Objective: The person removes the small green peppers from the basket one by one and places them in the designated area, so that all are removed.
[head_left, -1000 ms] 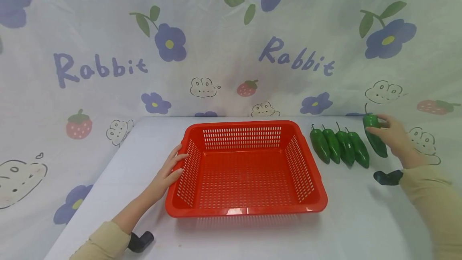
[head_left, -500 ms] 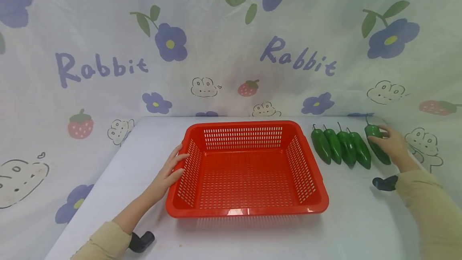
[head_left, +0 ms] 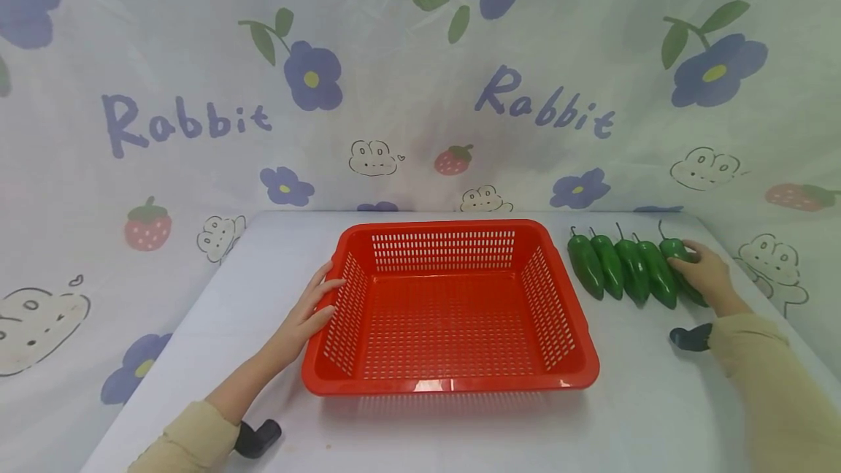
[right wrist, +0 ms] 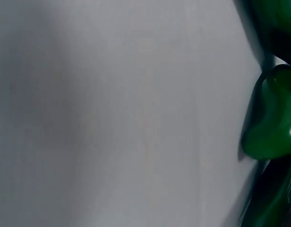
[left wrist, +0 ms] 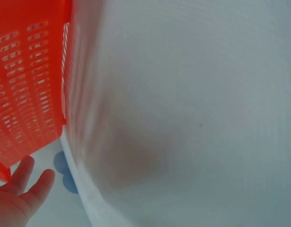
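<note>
A red plastic basket [head_left: 453, 385] with slotted walls stands mid-table, and its side wall [left wrist: 27, 80] fills the upper left of the left wrist view. My left hand [head_left: 307, 314] rests on its left rim, fingers fairly straight; two fingers [left wrist: 39, 190] show in the left wrist view. At the right, my right hand [head_left: 709, 276] holds a green chili pepper [head_left: 671, 247] by its upper part, thumb toward the row, partly covering it. This pepper lies beside several like it, such as a green pepper [head_left: 657, 274]. The right wrist view shows green peppers [right wrist: 270, 127] but no hand.
The white table [head_left: 650, 400] meets a hanging cloth [head_left: 394, 79] printed with flowers, rabbits and strawberries at the back. The pepper row lies close to the basket's right side. A black wrist-worn piece [head_left: 691, 338] sits under the right forearm, another [head_left: 258, 439] under the left.
My right hand has brought the pepper toward me and slightly left, up against the row of peppers. The left hand and basket have stayed in place.
</note>
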`<move>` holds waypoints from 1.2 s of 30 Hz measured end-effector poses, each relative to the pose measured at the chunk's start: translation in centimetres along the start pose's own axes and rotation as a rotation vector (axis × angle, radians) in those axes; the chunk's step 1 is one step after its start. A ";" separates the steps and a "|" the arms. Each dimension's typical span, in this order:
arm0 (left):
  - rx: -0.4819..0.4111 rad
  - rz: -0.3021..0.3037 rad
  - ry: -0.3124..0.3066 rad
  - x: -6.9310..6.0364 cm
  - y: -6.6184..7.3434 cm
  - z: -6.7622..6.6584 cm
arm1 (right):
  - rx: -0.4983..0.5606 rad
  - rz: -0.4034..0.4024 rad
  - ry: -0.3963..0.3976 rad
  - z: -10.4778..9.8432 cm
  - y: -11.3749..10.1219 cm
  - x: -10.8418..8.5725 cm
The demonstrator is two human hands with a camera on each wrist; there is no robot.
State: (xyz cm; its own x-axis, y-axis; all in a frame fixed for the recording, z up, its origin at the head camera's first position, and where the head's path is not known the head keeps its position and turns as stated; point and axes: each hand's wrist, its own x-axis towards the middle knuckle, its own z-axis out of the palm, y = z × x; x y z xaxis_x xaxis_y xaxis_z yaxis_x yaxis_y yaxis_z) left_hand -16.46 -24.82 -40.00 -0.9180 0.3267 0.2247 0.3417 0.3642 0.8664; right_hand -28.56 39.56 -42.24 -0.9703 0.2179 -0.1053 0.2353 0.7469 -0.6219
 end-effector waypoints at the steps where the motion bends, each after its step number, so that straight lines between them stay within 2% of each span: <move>1: -0.006 -0.003 -0.001 0.0 0.0 0.0 | 0.007 0.000 -0.002 0.1 0.0 0.0; 6: -0.005 -0.013 0.003 0.0 0.0 0.0 | 0.054 0.022 -0.012 0.3 0.0 0.2; 13: 0.011 -0.015 0.009 0.1 0.2 0.0 | 0.049 0.064 -0.046 0.0 -0.7 0.8; 21: 0.002 -0.011 0.009 0.0 0.2 0.1 | 0.158 0.136 -0.084 0.1 -1.1 1.2; 27: -0.011 -0.001 0.007 0.0 0.1 0.1 | 0.192 0.111 -0.072 0.0 -1.6 0.8; 36: -0.015 -0.007 0.005 0.0 0.1 0.1 | 0.167 0.093 -0.014 0.4 -1.5 1.0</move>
State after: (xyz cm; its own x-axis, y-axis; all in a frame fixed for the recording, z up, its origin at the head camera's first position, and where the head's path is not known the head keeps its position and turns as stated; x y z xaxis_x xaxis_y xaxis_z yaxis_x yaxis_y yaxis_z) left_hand -16.42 -24.67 -39.97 -0.9215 0.3195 0.2208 0.3321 0.3537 0.8744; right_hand -29.87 38.40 -41.70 -0.9458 0.2717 -0.1780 0.3122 0.6091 -0.7291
